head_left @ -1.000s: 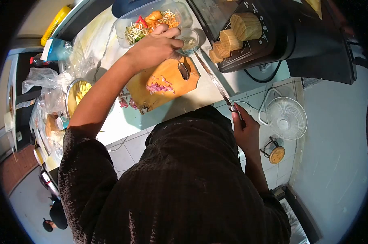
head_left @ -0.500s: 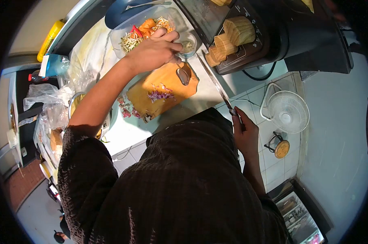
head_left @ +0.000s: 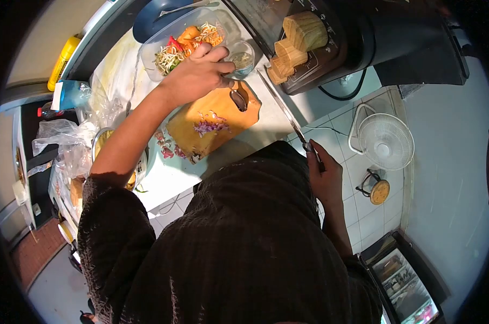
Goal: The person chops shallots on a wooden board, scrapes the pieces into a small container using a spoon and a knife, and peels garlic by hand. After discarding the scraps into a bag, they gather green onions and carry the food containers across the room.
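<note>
My right hand (head_left: 325,168) is closed round the handle of a long knife (head_left: 281,102), whose blade points up along the counter's edge. My left hand (head_left: 198,74) has its fingers curled above the far end of a wooden cutting board (head_left: 201,137). Below its thumb shows the dark, glossy bowl of a spoon (head_left: 238,100); the handle is hidden by the hand. Chopped purple shallot (head_left: 209,127) lies on the board, with shallot skins (head_left: 171,148) at its left side. Beside my left fingers stands a small clear cup (head_left: 241,58) with pale bits inside.
Beyond the hand is a clear plastic container (head_left: 147,56) with bean sprouts and orange and red food. A dark blue plate (head_left: 146,22) stands behind it. Wooden blocks (head_left: 305,33) sit by a black appliance (head_left: 336,56) at right. Plastic bags (head_left: 74,135) lie left; a white fan (head_left: 385,141) is on the floor.
My left hand has shifted slightly left and down, toward the board, and the spoon bowl has moved a little. My right hand keeps the knife in nearly the same place. The view has tilted slightly.
</note>
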{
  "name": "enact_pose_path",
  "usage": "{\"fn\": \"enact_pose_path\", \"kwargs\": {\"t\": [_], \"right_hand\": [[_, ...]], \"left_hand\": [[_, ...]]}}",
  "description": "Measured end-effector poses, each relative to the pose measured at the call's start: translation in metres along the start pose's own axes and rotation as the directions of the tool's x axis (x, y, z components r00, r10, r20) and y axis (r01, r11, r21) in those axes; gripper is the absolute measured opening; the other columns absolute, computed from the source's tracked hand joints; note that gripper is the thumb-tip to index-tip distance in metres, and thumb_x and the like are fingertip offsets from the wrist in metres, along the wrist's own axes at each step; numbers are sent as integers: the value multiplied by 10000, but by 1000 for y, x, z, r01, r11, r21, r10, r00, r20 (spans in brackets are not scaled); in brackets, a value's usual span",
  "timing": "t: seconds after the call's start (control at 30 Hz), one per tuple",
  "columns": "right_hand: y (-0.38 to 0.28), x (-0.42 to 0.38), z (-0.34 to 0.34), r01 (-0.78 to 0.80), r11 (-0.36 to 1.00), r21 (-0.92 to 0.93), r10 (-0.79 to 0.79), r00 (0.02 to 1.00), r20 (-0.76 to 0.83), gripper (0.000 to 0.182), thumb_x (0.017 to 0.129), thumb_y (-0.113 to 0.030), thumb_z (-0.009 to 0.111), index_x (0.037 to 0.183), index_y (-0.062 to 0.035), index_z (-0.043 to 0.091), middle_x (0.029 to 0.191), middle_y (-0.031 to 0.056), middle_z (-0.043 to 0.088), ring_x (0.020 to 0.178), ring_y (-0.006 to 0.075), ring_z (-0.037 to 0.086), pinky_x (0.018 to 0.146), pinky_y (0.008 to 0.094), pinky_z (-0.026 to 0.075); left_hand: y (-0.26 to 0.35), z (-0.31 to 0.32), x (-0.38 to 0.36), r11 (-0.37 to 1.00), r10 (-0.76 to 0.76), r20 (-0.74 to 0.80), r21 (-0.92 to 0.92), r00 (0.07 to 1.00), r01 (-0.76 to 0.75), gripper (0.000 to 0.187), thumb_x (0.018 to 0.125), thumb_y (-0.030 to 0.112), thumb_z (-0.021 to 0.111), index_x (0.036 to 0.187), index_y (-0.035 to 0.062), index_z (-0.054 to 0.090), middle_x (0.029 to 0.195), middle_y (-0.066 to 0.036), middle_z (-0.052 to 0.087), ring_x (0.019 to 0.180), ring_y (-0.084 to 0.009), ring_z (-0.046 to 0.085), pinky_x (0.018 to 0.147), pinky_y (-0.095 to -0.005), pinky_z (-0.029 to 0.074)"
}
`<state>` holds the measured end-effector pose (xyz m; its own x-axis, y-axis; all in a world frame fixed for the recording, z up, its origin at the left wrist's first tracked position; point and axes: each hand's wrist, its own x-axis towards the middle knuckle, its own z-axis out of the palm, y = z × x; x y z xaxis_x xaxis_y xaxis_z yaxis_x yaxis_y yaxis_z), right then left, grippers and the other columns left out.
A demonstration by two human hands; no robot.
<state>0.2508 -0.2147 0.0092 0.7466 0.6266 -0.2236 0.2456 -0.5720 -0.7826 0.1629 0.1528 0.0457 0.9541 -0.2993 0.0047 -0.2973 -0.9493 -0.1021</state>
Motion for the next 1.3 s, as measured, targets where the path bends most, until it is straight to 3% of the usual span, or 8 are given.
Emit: {"fn": "enact_pose_path", "kwargs": {"t": [0.4, 0.53, 0.7, 0.8, 0.87, 1.03, 1.1, 1.3], "right_hand": [[3, -2, -9, -57, 998, -9, 57, 998, 38, 301, 960, -183, 640, 1241, -77, 657, 909, 153, 727, 666, 185, 670, 630, 312, 523], [9, -1, -6, 24, 999, 43, -25, 1000, 11, 303, 962, -193, 640, 1244, -84, 658, 892, 139, 724, 624, 167, 635, 606, 305, 506], [6, 2, -7, -27, 1000, 9, 26, 989, 147, 309, 962, -215, 639, 1239, -80, 656, 909, 139, 727, 689, 175, 679, 649, 299, 520], [5, 6, -1, 68, 997, 42, -75, 976, 205, 309, 960, -211, 635, 1237, -74, 656, 932, 147, 732, 754, 184, 704, 690, 300, 528], [-7, 9, 0, 69, 997, 23, -73, 960, 272, 305, 959, -202, 633, 1234, -72, 659, 937, 151, 732, 769, 185, 706, 699, 303, 528], [-20, 21, 8, 90, 996, -25, -69, 888, 454, 296, 956, -182, 627, 1225, -67, 666, 944, 157, 736, 777, 189, 711, 705, 299, 529], [-21, 23, 13, 180, 981, 67, -190, 867, 460, 294, 957, -183, 624, 1225, -72, 670, 883, 147, 735, 707, 177, 692, 679, 288, 523], [-36, 27, 10, 168, 986, -1, -144, 849, 509, 295, 959, -170, 607, 1232, -78, 670, 758, 117, 704, 648, 154, 681, 630, 284, 515]], "left_hand": [[2, -3, 5, 1000, 8, -16, -21, 1000, -9, 320, 792, 216, 569, 1028, 249, 783, 1025, 89, 591, 1109, -147, 453, 943, -305, 331], [6, -6, -10, 990, -117, -30, -87, 993, 114, 280, 775, 181, 646, 1015, 224, 783, 982, 65, 602, 1083, -156, 468, 922, -319, 347], [24, -19, -43, 935, -320, -25, -171, 947, 311, 205, 782, 186, 732, 982, 182, 778, 865, 12, 603, 968, -203, 531, 858, -363, 378], [47, -21, -72, 843, -510, 2, -198, 860, 500, 158, 813, 192, 721, 959, 161, 774, 787, -17, 610, 875, -226, 561, 803, -363, 406], [66, -20, -90, 733, -672, -5, -149, 740, 664, 155, 824, 196, 714, 960, 153, 774, 773, -41, 620, 821, -241, 574, 751, -369, 429], [112, -18, -120, 581, -814, -46, -70, 579, 811, 168, 811, 186, 710, 963, 179, 780, 769, -24, 616, 796, -230, 563, 734, -368, 440], [125, -13, -131, 532, -847, -54, -74, 530, 843, 158, 814, 197, 705, 952, 183, 780, 785, -19, 624, 819, -222, 569, 737, -366, 437], [159, -13, -145, 401, -914, -95, -57, 395, 914, 171, 792, 181, 702, 944, 199, 777, 777, 6, 609, 831, -198, 561, 737, -351, 429]]}}
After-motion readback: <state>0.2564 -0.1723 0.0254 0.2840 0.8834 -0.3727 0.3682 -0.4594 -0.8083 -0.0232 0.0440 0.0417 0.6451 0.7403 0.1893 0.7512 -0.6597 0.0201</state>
